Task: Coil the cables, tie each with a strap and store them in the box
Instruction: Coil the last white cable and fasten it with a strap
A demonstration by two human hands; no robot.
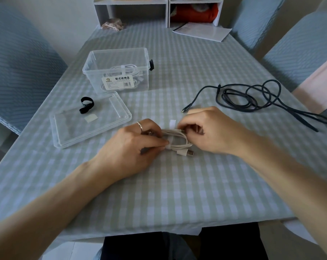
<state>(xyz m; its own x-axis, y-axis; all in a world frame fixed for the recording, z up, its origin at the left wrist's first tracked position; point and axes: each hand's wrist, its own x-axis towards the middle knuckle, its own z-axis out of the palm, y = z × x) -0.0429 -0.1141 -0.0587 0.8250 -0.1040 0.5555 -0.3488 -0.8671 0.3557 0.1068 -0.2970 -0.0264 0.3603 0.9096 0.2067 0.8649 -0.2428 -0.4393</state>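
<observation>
My left hand (138,147) and right hand (205,128) both pinch the coiled white cable (177,139) on the tabletop (177,194). It looks light and springy, so I'd grip beside the white strap (172,124).

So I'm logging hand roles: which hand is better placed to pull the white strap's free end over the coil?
The right hand. Its fingertips sit beside the white strap's free end, which sticks up behind the white cable, while the left hand pinches the coil at the strap.
</observation>
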